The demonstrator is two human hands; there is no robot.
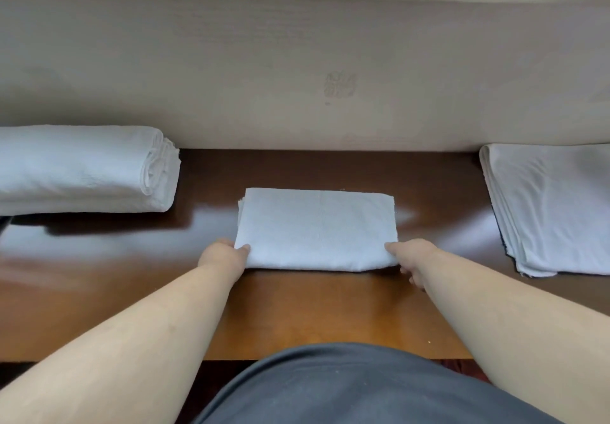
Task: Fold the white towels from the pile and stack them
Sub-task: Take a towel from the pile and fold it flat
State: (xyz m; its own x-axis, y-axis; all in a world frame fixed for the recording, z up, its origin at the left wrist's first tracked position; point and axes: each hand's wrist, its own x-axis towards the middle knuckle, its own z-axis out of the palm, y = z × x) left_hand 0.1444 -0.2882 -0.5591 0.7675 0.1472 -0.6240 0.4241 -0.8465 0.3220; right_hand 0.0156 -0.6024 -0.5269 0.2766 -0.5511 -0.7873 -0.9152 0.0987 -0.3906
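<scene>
A folded white towel [317, 228] lies flat in the middle of the brown wooden table [297, 308]. My left hand [224, 255] pinches its near left corner, thumb on top. My right hand [412, 258] pinches its near right corner, with the fingers tucked under the edge. A stack of folded white towels [82, 169] sits at the left against the wall. A flatter pile of white towels [554, 209] lies at the right, running out of view.
A beige wall [297, 60] rises right behind the table. The table's front edge is close to my body, where dark grey clothing [363, 387] fills the bottom of the view. Bare wood separates the middle towel from both side piles.
</scene>
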